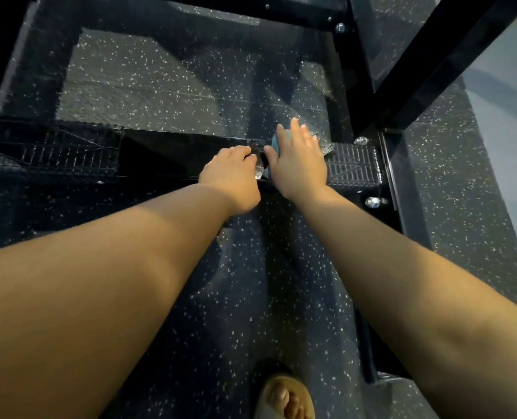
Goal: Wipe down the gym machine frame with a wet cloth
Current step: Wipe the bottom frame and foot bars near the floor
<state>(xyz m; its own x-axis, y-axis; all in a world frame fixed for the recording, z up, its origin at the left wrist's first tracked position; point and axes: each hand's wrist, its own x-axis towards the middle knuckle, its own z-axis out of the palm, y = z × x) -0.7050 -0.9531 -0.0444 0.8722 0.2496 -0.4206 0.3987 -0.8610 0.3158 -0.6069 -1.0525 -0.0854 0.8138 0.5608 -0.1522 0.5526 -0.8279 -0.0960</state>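
- Two hands meet on the black frame bar (166,152), low above the speckled floor (160,86).
- Grip of the right hand (299,164): apart, fingers flat on the teal cloth (275,145) at the bar's far edge.
- Grip of the left hand (231,176): fingers curled on the bar just left of the cloth; whether they clamp anything cannot be told.

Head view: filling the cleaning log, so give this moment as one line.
step: wiping | right hand: flat on cloth atop frame bar | left hand: beside it on bar, grip unclear
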